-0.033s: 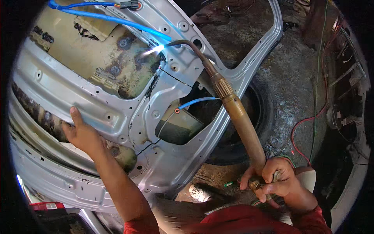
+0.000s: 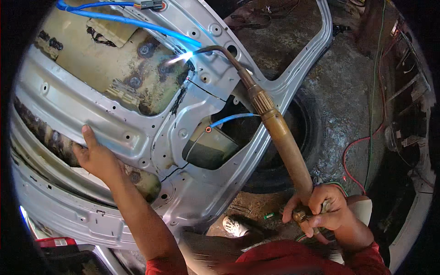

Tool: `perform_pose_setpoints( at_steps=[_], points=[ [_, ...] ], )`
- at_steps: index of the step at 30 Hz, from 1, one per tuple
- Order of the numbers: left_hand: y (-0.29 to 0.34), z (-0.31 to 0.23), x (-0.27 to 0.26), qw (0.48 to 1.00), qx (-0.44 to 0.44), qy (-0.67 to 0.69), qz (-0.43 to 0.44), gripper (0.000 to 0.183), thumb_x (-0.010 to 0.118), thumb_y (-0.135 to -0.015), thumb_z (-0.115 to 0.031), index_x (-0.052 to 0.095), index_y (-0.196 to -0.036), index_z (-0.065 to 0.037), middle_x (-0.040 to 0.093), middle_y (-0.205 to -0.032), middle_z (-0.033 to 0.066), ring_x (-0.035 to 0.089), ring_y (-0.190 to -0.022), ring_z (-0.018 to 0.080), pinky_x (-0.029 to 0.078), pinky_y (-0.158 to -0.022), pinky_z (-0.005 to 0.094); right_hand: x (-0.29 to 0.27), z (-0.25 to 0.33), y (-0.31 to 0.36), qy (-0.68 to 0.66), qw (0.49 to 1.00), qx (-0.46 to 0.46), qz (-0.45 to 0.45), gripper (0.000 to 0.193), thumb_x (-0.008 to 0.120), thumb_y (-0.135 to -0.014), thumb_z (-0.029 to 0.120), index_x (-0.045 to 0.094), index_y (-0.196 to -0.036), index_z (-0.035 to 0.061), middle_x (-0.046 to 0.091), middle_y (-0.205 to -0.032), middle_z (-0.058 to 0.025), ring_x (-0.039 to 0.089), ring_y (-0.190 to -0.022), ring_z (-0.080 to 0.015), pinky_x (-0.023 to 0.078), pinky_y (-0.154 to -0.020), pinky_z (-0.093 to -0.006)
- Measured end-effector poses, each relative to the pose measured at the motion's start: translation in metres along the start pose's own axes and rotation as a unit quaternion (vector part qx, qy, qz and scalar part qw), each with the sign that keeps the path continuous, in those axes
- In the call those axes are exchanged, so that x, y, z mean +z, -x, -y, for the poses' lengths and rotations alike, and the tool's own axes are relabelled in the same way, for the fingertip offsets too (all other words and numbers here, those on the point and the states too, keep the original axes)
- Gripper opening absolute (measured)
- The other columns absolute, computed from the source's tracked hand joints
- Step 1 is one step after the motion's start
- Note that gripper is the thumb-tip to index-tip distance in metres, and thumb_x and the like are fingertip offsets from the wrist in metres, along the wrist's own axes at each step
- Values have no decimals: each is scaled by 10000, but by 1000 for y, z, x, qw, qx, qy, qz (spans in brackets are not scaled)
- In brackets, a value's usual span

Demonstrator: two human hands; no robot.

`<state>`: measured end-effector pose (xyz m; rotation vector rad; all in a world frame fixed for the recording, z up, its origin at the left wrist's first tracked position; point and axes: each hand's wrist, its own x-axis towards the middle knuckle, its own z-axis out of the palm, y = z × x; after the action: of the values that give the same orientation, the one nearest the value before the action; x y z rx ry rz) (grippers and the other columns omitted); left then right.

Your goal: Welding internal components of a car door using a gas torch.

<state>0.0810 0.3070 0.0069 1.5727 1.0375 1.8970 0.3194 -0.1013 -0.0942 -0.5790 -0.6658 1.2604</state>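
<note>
A silver car door panel (image 2: pixel 96 107) with large cutouts and dark cracks lies across the left and middle. My left hand (image 2: pixel 98 160) is closed on the panel's middle rail, thumb on top and fingers curled over its lower edge, fingertips hidden. My right hand (image 2: pixel 330 208) holds the rear end of a brass gas torch (image 2: pixel 286 146), its fingers around the valve knobs (image 2: pixel 300 216). The torch's bent tip is over the panel's upper cutout, and a bright blue-white flame (image 2: pixel 183 57) points left from it, close to the cutout's edge.
A blue-sleeved cable (image 2: pixel 133 23) runs along the panel's top to a grey connector (image 2: pixel 151 5), close to the flame. A shorter blue cable (image 2: pixel 231 120) crosses the lower opening. A tire (image 2: pixel 275 176) lies beneath the panel. Red (image 2: pixel 346 156) and green (image 2: pixel 372 114) hoses trail at right.
</note>
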Motion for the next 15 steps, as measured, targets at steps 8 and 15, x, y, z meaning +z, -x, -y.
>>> perform_pose_setpoints(
  at_steps=[8,15],
  points=[
    [-1,1,1,999,4,-39,-22,375,697,-1027,-197,591,-1294,43,687,-1210,182,693,-1005,245,600,-879,386,0,0,-1,17,999,35,-31,171,666,-1014,47,524,-928,91,634,-639,-27,706,-665,-137,510,-1034,-590],
    [0,-1,2,998,13,-61,-26,380,692,-1031,-212,598,-1271,66,682,-1214,201,687,-1004,255,601,-874,398,-2,-9,-8,43,999,31,0,169,671,-1003,31,520,-959,95,649,-703,-11,677,-627,-111,489,-1069,-597]
  ],
)
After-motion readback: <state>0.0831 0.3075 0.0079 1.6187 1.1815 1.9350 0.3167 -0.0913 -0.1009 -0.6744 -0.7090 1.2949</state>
